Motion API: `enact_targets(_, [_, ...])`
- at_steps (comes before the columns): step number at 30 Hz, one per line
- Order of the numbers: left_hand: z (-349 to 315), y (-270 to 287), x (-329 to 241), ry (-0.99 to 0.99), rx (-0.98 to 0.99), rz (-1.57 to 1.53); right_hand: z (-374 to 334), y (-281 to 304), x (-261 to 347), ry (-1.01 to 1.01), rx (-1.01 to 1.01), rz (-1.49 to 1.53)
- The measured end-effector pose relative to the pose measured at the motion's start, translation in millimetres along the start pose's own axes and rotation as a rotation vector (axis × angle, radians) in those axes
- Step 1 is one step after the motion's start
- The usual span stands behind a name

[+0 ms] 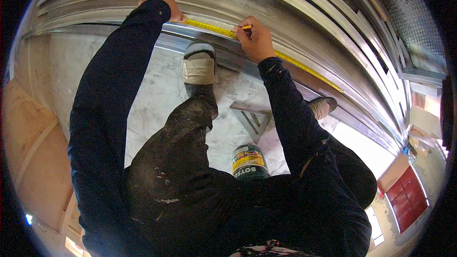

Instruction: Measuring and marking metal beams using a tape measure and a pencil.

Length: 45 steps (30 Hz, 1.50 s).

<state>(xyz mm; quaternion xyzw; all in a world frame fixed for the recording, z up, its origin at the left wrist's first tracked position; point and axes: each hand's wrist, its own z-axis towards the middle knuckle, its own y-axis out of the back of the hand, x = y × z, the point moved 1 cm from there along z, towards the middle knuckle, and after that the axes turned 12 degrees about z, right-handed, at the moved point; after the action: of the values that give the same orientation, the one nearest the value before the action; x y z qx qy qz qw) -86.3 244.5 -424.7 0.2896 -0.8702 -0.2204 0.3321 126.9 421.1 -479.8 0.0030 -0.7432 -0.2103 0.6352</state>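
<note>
A yellow tape measure (309, 70) lies stretched along a long grey metal bar (228, 50), running from my left hand to a free end at the right. My left hand (166, 4) is closed on the tape at its left end; whatever part sits inside the fist is hidden. Over the middle of the tape, my right hand (257, 40) pinches a short yellow pencil (246, 27), its fingers at the tape's edge. The pencil's tip is too small to make out.
More long metal bars (328, 7) lie side by side beyond my hands. Between my feet, on the pale floor (154, 95), are a triangular square (254, 123) and a green-and-yellow paint can (250, 162). A wooden panel (33, 147) stands at the left; a textured metal sheet (414, 12) is at the far right.
</note>
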Motion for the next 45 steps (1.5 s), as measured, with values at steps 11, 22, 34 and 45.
enact_targets(11, [2.2, -1.0, 0.8, -0.015, 0.042, -0.006, 2.1, -1.7, 3.6, 0.015, 0.006, -0.017])
enact_targets(22, [15.8, -11.3, -1.9, -0.045, 0.037, 0.034, 0.8, -0.7, 0.7, 0.021, -0.072, 0.077])
enact_targets(34, [16.0, -12.8, -3.0, -0.015, 0.008, 0.058, -0.5, -3.0, 2.5, -0.008, -0.031, 0.028])
enact_targets(45, [11.7, -12.1, -0.5, 0.005, -0.015, 0.02, 3.0, -3.8, 10.1, 0.245, -0.059, -0.256])
